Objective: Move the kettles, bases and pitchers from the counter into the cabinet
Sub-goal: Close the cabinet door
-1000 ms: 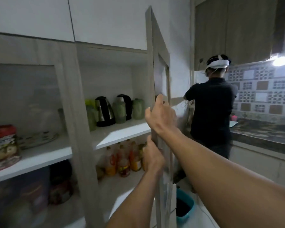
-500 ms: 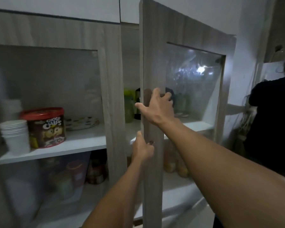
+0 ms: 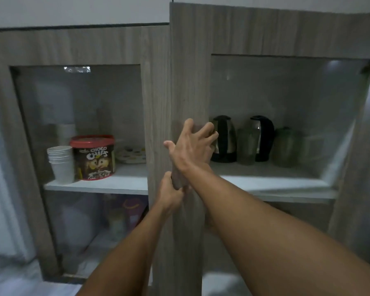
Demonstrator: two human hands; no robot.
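The right hand point(image 3: 192, 150) lies flat against the wooden frame of the cabinet door point(image 3: 188, 82), fingers spread and released, gripping nothing; the left hand point(image 3: 171, 194) sits lower, its fingers clenched around the door's left edge. Behind the door's glass, two kettles point(image 3: 224, 139) stand on the cabinet shelf point(image 3: 271, 184) near its back edge; greenish pitchers point(image 3: 285, 147) stand beside and between them; a Choco Chips tub point(image 3: 93, 157) and stacked paper cups point(image 3: 61, 163) occupy the shelf's left half.
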